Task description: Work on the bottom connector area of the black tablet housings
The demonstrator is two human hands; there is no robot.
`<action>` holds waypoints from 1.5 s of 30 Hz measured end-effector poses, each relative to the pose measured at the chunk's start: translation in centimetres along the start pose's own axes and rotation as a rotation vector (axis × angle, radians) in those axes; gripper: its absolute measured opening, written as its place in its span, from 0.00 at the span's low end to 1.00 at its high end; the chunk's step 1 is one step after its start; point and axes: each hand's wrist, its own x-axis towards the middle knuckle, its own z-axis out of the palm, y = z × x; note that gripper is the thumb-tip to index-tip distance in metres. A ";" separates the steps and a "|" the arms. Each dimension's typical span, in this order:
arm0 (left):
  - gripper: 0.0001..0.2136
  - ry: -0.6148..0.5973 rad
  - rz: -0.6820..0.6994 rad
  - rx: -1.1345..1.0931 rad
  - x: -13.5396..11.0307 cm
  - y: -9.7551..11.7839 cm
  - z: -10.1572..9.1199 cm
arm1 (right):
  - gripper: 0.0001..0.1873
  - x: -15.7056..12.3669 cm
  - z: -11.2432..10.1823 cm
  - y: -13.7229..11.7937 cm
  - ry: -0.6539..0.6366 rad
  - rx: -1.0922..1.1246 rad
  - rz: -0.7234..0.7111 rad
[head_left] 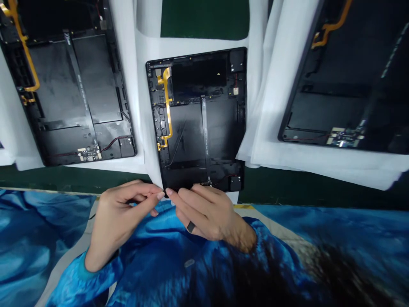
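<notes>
An opened black tablet [198, 119] lies back-up on white foam sheet in the middle, with a yellow flex cable [166, 106] down its left side and a thin black ribbon [205, 132] down its centre. My left hand [121, 217] and my right hand [207, 211] meet at the tablet's near left corner. Both pinch with fingertips touching; what lies between them is too small to make out. A dark ring sits on a finger of my right hand. Both arms wear blue sleeves.
Another opened tablet [70, 85] lies at the left and a third [348, 81] at the right, each on white foam sheet [271, 106]. The bench surface [204, 17] is dark green. A blue garment [319, 238] fills the foreground.
</notes>
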 end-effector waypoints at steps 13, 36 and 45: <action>0.17 0.215 0.723 0.503 -1.2 -0.6 0.0 | 0.13 0.7 0.1 -0.1 0.204 -0.027 -0.112; 0.10 0.145 1.233 0.738 1.8 -4.6 -1.5 | 0.12 0.9 0.1 -0.2 0.203 -0.023 -0.102; 0.11 0.154 1.257 0.720 1.9 -4.6 -1.5 | 0.11 1.1 0.2 -0.3 0.192 -0.071 -0.106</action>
